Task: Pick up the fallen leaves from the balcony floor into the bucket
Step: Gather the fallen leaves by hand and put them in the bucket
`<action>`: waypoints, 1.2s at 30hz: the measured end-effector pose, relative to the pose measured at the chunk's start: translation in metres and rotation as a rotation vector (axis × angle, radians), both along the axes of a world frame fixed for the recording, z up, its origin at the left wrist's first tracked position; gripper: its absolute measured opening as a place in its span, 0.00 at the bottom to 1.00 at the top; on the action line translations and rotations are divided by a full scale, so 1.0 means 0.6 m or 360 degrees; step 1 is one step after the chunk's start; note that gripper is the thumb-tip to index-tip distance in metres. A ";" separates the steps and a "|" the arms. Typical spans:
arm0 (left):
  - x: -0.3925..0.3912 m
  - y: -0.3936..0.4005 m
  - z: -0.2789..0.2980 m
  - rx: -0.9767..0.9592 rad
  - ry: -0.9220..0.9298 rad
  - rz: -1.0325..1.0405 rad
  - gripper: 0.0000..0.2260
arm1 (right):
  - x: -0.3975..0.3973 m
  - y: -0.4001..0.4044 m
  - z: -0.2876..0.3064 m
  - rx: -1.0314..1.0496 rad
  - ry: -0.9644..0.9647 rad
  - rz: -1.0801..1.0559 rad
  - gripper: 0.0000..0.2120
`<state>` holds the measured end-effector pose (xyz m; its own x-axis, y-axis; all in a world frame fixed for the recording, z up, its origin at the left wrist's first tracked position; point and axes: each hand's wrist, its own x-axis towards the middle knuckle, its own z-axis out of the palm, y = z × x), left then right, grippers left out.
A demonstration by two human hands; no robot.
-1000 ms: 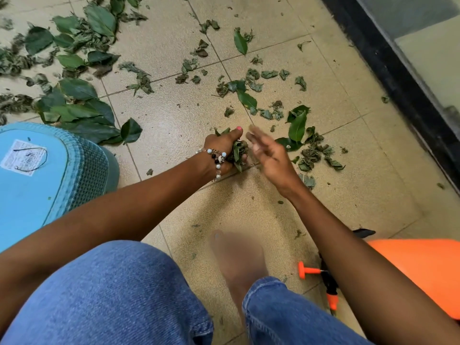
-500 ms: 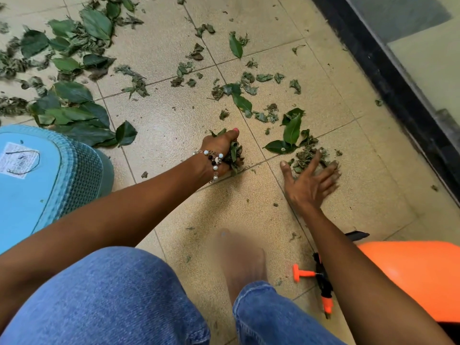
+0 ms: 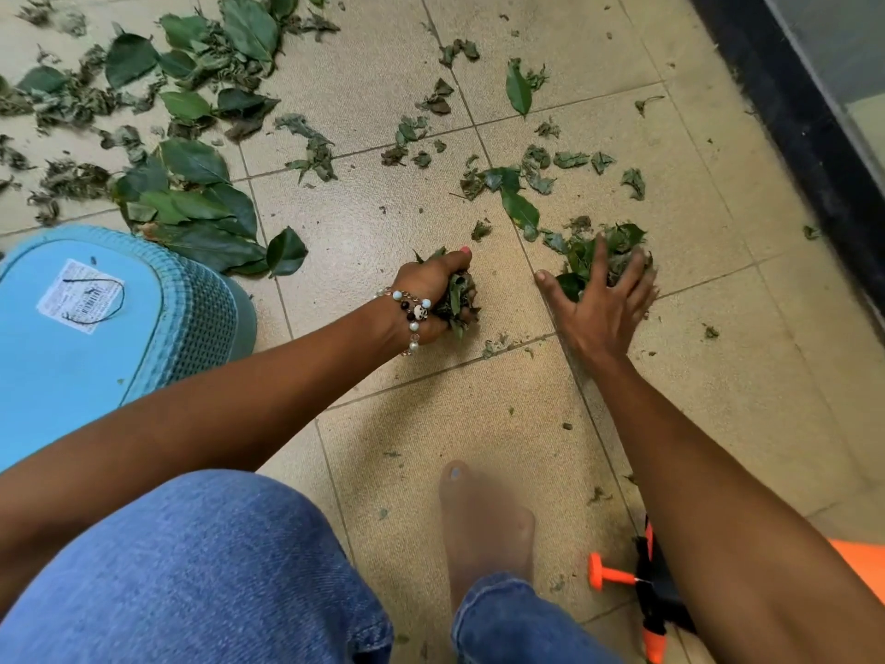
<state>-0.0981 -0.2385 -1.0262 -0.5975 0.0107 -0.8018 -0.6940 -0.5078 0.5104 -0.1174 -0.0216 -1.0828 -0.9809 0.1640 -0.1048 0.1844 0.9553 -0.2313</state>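
Green and dried leaves lie scattered over the beige tiled floor, thickest at the upper left (image 3: 191,194). My left hand (image 3: 433,292), with a bead bracelet on its wrist, grips a bunch of leaves (image 3: 457,299) just above the floor. To its right, my right hand (image 3: 598,299) lies flat with fingers spread, pressing on a small heap of leaves (image 3: 608,246). A light blue basket (image 3: 201,318) sits upside down at the left, its base with a label facing up.
My bare foot (image 3: 483,524) and denim-clad knees fill the bottom. An orange and black tool (image 3: 646,591) lies at lower right beside an orange object (image 3: 862,563). A dark door frame (image 3: 804,117) runs along the right edge. Loose leaves (image 3: 522,88) dot the tiles ahead.
My right hand went from beside the left hand out to the right, flattened on the floor, then slid forward onto the leaf heap. My left hand kept its bunch.
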 end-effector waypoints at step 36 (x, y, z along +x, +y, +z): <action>-0.004 -0.040 -0.015 -0.0271 0.0021 0.0269 0.11 | 0.013 -0.111 0.050 -0.0687 0.0216 0.0441 0.09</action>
